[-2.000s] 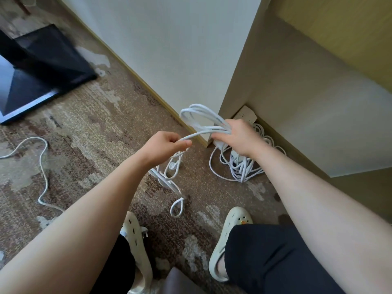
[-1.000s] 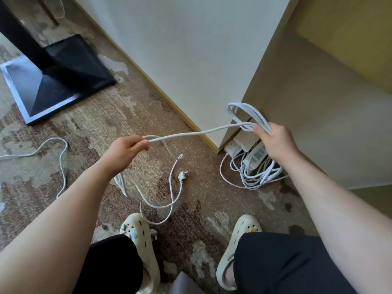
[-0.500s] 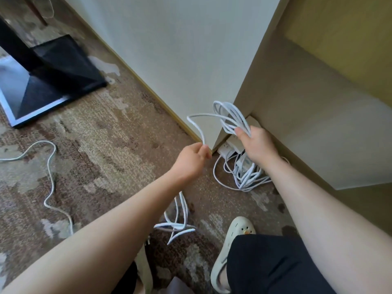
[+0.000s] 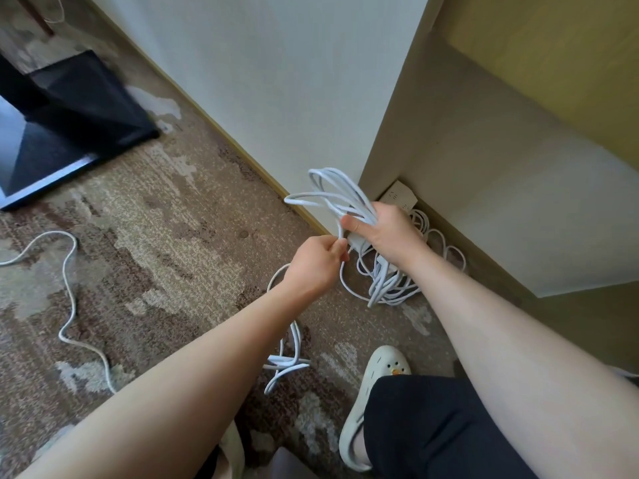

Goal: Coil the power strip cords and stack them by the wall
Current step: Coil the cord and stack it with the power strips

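Note:
My right hand (image 4: 383,233) grips several loops of a white power strip cord (image 4: 332,191) above the floor, near the wall corner. My left hand (image 4: 316,262) pinches the same cord just below and left of the right hand. The loose tail (image 4: 287,361) hangs from the left hand down to the carpet. Under my right hand lies a heap of coiled white cords (image 4: 390,285) with a white power strip (image 4: 401,197) leaning at the foot of the wall.
Another loose white cord (image 4: 69,278) snakes over the patterned carpet at left. A black stand base (image 4: 69,126) sits at upper left. My cream slipper (image 4: 377,382) and dark-clothed knee are at bottom right. A beige cabinet panel (image 4: 484,167) rises at right.
My left hand pulled cord out to the left, then came back to the right hand, adding another loop to the bundle. The tail on the carpet has shortened.

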